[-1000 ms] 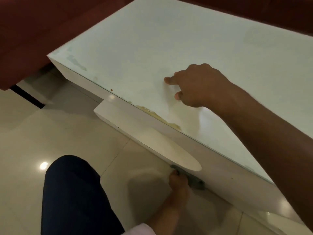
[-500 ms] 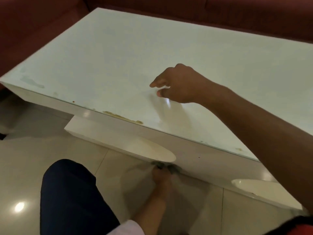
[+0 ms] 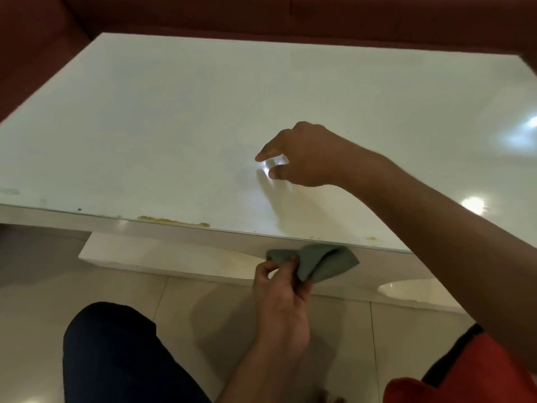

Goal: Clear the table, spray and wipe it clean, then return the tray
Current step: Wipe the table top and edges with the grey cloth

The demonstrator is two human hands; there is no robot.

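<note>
Since half a second ago my left hand (image 3: 280,289) has risen from beneath the table edge, bringing a grey cloth (image 3: 319,264) into plain sight just below the glass rim, while my view has swung to take in more of the tabletop. Left to right: a faint smear (image 3: 10,191) lies at the near left of the glass table (image 3: 174,112); a yellowish crust (image 3: 174,221) runs along the near edge; my left hand pinches the folded cloth between thumb and fingers; my right hand (image 3: 302,157) hovers over the glass, forefinger extended, the other fingers loosely curled and grasping nothing. Whether the fingertip touches the surface I cannot tell, as a glare patch sits just beneath it. A second small residue spot (image 3: 371,238) marks the edge farther right. With the top holding no objects and the cloth in hand, I judge wiping is about to begin. Neither the tray nor a spray bottle is in view. My knee (image 3: 116,359) fills the lower left; the sofa (image 3: 261,13) is cut off above.
</note>
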